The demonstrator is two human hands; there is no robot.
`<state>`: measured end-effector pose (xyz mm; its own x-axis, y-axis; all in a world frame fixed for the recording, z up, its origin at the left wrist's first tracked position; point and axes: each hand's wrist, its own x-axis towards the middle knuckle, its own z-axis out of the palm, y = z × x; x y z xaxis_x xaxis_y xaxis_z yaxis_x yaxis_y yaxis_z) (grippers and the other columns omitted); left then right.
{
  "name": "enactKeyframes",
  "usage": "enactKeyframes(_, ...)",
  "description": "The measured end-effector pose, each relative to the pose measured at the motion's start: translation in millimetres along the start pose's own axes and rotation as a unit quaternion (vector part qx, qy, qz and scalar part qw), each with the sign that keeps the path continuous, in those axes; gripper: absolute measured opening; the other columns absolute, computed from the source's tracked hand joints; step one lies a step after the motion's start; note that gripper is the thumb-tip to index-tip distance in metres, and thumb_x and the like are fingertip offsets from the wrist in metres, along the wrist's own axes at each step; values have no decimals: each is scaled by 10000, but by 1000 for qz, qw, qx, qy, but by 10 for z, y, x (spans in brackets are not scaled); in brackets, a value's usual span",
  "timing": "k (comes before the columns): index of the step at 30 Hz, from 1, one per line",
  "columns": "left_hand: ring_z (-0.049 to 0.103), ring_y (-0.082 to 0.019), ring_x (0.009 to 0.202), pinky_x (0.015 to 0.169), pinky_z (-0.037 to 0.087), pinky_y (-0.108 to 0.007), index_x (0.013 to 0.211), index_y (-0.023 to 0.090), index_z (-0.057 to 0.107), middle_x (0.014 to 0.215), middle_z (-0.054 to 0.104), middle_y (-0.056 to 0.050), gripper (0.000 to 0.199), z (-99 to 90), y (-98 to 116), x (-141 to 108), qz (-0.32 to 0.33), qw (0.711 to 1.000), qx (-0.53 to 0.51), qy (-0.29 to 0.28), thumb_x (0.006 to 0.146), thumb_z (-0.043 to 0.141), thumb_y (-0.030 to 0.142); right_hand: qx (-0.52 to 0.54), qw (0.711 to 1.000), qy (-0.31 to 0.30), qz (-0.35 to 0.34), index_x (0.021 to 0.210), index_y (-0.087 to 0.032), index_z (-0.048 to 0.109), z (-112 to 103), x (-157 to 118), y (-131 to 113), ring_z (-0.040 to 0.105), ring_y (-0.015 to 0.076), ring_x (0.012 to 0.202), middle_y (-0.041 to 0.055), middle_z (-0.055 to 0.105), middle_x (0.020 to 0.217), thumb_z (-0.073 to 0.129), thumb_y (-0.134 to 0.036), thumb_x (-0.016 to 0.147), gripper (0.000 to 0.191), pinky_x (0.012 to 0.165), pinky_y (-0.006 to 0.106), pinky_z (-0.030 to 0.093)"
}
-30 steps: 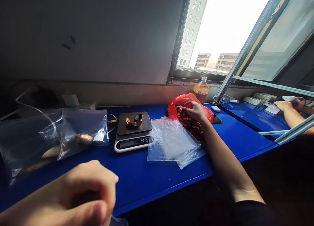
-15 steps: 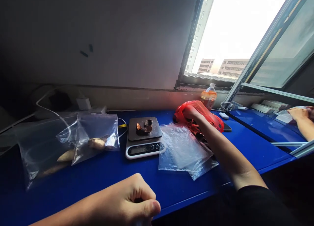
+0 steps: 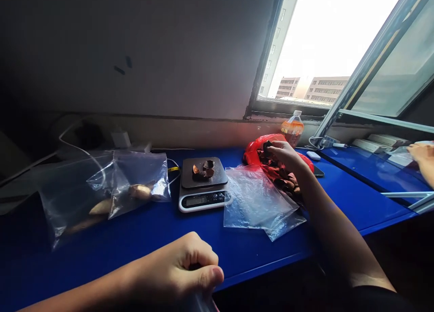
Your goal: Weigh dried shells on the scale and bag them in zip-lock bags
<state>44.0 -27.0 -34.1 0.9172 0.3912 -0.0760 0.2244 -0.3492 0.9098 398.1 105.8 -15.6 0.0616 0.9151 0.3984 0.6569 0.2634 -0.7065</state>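
My left hand [image 3: 195,269] is closed near the front edge of the blue table [image 3: 145,233], pinching a clear plastic bag [image 3: 202,302] that hangs below it. Over the red plastic bag [image 3: 252,151], my right hand [image 3: 283,151] pinches a dark dried piece [image 3: 267,145] between its fingertips. Several brown dried pieces [image 3: 288,183] fill the red bag's opening. A few similar pieces [image 3: 203,172] lie on the plate of the digital scale [image 3: 205,200]. Flat clear bags [image 3: 254,201] overlap between the scale and the red bag.
Clear bags [image 3: 135,167] holding pale brown pieces lie at the left, near a white cable. An orange drink bottle [image 3: 293,125] stands behind the red bag. A white case [image 3: 313,155] and metal frame are at right, where another person's hand [image 3: 423,160] shows.
My right hand has come up out of the red bag with a dark piece, and the bag's contents now show. My left hand stays closed; the clear bag below it now shows.
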Motion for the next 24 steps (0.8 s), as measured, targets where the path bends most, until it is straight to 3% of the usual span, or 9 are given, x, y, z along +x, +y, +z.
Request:
enactKeyframes(4,412,-95,528,475,296,-210,609,136,513,559,454,0,625,-9,-35,6,24,1000,3,-13,930,391,658,71,996,-50,0,795,-138,641,52,-108,-326,608,164,654,53,652,738,594,-326,751,199,565,242,466)
enactKeyframes(7,421,-95,527,474,307,-207,606,136,519,561,470,-3,610,-22,-34,2,21,1000,-10,-14,938,402,635,127,979,-153,-39,832,-153,629,168,-245,-602,625,165,738,40,656,787,628,-306,746,176,646,248,486)
enactKeyframes(9,429,-96,529,475,307,-207,612,134,533,566,477,-5,604,-25,-26,-2,17,1000,-14,-11,947,397,619,128,965,-223,-53,836,-157,615,296,-328,-732,633,168,754,46,663,795,605,-307,783,160,655,254,490)
enactKeyframes(11,436,-98,531,475,306,-211,617,134,541,570,486,-9,597,-21,-20,-4,17,1000,-14,-10,954,393,605,89,962,-248,-70,839,-155,613,443,-378,-789,621,154,714,46,658,784,566,-292,826,146,624,244,477)
enactKeyframes(14,440,-104,535,482,313,-217,615,139,534,560,484,-9,584,-5,-18,-1,22,1000,-10,-16,958,395,591,-26,980,-141,-135,860,-155,634,650,-390,-763,579,120,658,45,622,845,526,-223,861,127,611,236,461)
enactKeyframes(17,438,-103,539,488,317,-215,607,143,522,549,475,-7,598,10,-22,-1,24,1000,-8,-16,960,376,603,-150,968,-39,-199,918,-181,667,818,-384,-701,583,136,734,73,582,988,484,-146,884,190,681,260,475)
enactKeyframes(21,409,-102,530,469,284,-222,563,152,464,525,445,-5,654,17,-35,-10,18,1000,-9,-6,937,338,674,-216,944,-60,-243,995,-227,683,989,-416,-677,589,150,799,78,566,1043,440,-83,889,302,714,259,483)
enactKeyframes(24,383,-104,523,464,265,-234,545,158,420,510,413,1,639,20,-44,-13,20,1000,-7,-3,938,352,657,-219,941,-53,-252,1068,-237,679,1071,-443,-688,592,158,808,80,563,1054,451,-129,909,298,730,270,495)
